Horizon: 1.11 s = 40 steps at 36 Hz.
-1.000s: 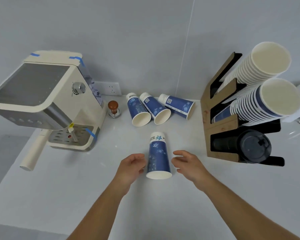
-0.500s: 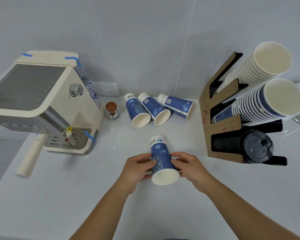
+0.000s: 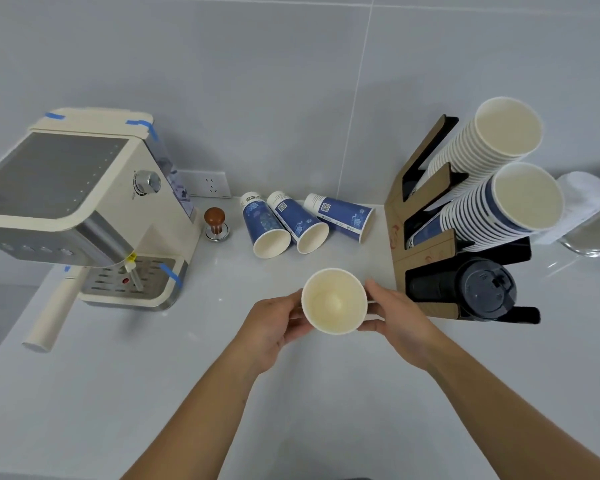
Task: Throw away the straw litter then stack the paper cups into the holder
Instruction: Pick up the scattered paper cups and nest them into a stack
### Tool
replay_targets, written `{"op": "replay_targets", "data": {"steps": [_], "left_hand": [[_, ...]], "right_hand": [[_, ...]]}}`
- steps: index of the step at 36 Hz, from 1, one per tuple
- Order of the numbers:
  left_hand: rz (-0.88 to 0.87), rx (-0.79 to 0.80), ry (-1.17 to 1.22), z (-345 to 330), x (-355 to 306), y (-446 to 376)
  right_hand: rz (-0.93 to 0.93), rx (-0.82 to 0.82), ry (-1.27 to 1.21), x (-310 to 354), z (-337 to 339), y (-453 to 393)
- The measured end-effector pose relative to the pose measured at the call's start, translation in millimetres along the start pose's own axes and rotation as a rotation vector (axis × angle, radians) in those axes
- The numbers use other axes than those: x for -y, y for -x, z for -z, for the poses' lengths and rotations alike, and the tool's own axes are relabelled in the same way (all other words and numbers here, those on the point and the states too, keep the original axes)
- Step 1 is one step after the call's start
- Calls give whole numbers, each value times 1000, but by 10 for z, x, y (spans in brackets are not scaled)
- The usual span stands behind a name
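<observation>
I hold a blue paper cup off the counter, its open mouth turned up toward the camera, the inside empty. My left hand grips its left side and my right hand its right side. Three more blue paper cups lie on their sides near the back wall. The brown cardboard cup holder stands at the right, with a stack of white cups in its top slot, a stack of blue cups in the middle slot and black lids in the bottom one. No straw litter is visible.
A cream espresso machine fills the left side, its handle sticking out toward the counter's front. A wooden-topped tamper stands beside it, below a wall socket. A glass jar sits behind the holder at far right.
Both hands closed on the lying cup, lifted it off the counter and tipped its mouth up toward the camera.
</observation>
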<state>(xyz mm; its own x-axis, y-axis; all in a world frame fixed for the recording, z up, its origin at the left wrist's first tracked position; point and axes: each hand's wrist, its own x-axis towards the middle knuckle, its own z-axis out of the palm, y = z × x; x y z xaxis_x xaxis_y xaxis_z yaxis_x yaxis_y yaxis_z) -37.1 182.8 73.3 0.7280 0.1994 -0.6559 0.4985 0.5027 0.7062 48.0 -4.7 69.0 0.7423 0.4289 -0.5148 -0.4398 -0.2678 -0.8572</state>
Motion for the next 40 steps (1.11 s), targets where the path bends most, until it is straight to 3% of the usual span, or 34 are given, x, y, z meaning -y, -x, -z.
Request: {"op": "replay_targets", "data": {"steps": [9, 21, 27, 40], "left_hand": [[43, 44, 107, -11, 88, 120], [46, -76, -30, 72, 186, 131], [53, -89, -72, 52, 236, 143], [38, -64, -69, 124, 288, 128]], "right_hand": [[-4, -14, -48, -31, -19, 134], [-20, -12, -59, -148, -128, 224], [-16, -99, -95, -201, -207, 240], [-14, -120, -130, -231, -237, 239]]}}
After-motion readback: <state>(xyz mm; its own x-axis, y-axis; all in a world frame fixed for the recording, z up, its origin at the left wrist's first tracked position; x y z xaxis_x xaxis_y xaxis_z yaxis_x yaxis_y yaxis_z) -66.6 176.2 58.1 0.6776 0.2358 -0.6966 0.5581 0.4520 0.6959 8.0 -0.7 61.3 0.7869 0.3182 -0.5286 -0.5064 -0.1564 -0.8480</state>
